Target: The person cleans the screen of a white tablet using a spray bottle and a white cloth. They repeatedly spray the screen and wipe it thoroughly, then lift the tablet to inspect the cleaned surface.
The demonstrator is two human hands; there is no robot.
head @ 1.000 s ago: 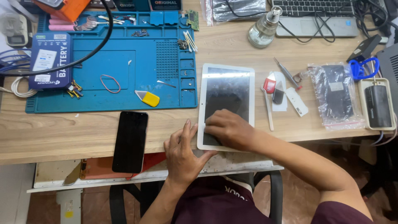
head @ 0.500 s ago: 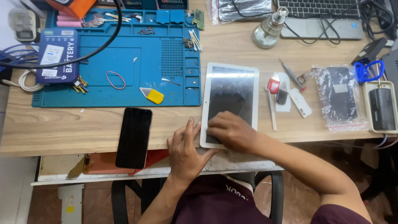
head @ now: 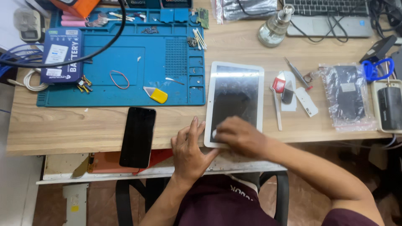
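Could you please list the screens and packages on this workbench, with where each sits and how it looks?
White tablet: desk centre, dark screen, left hand at its corner, right hand on the glass.
Black phone: left of the tablet, screen dark.
Blue box: on the blue mat, white label.
Clear bag: right side, dark part inside.
Laptop: far right edge, only the keyboard shows.

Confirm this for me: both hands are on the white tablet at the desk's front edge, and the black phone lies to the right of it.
Not quite. The black phone lies to the left of the white tablet, not the right, as the head view shows. The rest holds: the left hand steadies the tablet's near left corner and the right hand rests on its lower screen, at the desk's front edge.
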